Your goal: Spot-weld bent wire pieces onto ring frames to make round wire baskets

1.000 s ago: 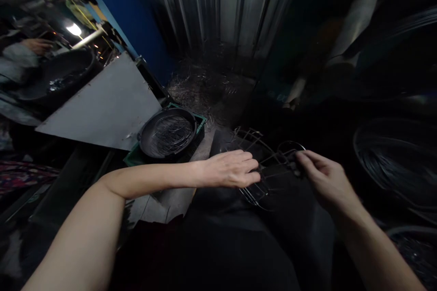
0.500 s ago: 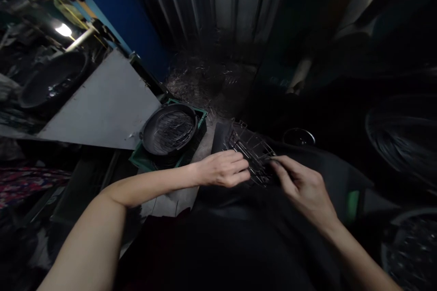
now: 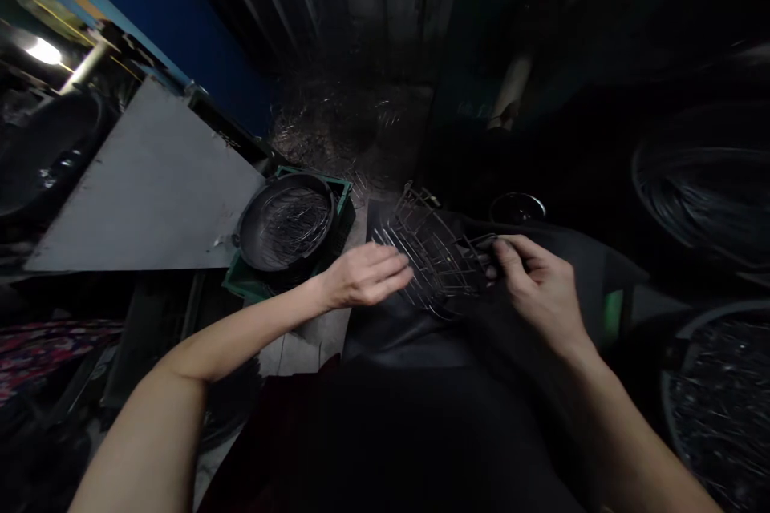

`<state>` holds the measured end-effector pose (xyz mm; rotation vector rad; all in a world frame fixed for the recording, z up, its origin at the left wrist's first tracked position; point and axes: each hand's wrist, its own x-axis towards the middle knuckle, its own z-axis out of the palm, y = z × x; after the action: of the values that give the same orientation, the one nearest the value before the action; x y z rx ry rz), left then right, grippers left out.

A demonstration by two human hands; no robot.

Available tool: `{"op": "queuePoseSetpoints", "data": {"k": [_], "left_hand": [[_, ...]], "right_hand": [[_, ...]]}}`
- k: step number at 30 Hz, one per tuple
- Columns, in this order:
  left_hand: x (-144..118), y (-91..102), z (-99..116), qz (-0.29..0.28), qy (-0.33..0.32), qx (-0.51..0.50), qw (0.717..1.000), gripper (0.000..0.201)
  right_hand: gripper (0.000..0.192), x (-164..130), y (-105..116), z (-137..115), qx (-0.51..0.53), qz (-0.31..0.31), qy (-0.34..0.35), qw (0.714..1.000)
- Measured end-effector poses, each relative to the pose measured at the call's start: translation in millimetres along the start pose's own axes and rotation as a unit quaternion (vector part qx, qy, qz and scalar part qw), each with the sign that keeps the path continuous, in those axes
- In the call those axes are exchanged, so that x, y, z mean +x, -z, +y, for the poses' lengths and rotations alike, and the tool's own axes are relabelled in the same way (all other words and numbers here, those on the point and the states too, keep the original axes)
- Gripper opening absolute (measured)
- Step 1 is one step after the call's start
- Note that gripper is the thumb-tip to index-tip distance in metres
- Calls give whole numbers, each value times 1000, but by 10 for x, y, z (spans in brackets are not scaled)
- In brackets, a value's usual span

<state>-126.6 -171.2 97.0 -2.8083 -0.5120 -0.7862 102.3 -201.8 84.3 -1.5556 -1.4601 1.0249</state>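
Note:
A thin metal wire rack [image 3: 442,252] lies tilted over dark cloth on my lap, its crossed wires opened out toward both hands. My left hand [image 3: 366,276] is closed at the rack's left edge, beside several bright parallel wires [image 3: 421,292]; its fingertips are partly hidden. At the right side, my right hand [image 3: 538,280] pinches a thin dark wire [image 3: 481,240] between thumb and fingers. Whether that wire is joined to the rack I cannot tell in the dim light.
Left of my lap, a round dark pan [image 3: 285,224] full of thin wires rests on a green crate [image 3: 237,279]. A grey panel [image 3: 156,184] stands beyond it. Loose wires litter the floor [image 3: 337,124]. At right is a tub [image 3: 677,401] of small dark metal pieces.
My right hand has lifted slightly and its wire now shows more clearly. My left hand has shifted a little left and up. The rack appears more spread between them; the view has shifted.

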Motion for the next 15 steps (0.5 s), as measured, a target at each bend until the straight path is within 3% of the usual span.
{"op": "queuePoseSetpoints", "data": {"k": [3,5,6,8,10,11,12,14,15], "left_hand": [[50,173,-117,11,113,-10,993,29],[10,290,-207,78,234,7,969,39],[-42,330,-241,137,300,24,944,44],[-199,330,-245,270,421,64,863,43],[-378,173,-136,345,504,90,787,31],[-455,22,-44,336,537,96,768,25],[-517,-174,63,286,556,76,777,22],[-588,-651,277,141,535,8,833,23],[-597,-889,366,50,502,-9,863,23]], "right_hand": [[31,101,23,-47,22,3,-15,1000],[31,200,68,-163,55,14,-22,998],[31,261,95,-258,74,29,-25,996],[28,418,130,-504,98,65,1,993],[25,668,85,-780,106,95,62,988],[23,846,12,-911,116,111,92,983],[22,1066,-102,-1033,131,122,110,978],[17,1625,-440,-1251,170,130,114,970],[15,1947,-647,-1350,178,102,93,974]]}}
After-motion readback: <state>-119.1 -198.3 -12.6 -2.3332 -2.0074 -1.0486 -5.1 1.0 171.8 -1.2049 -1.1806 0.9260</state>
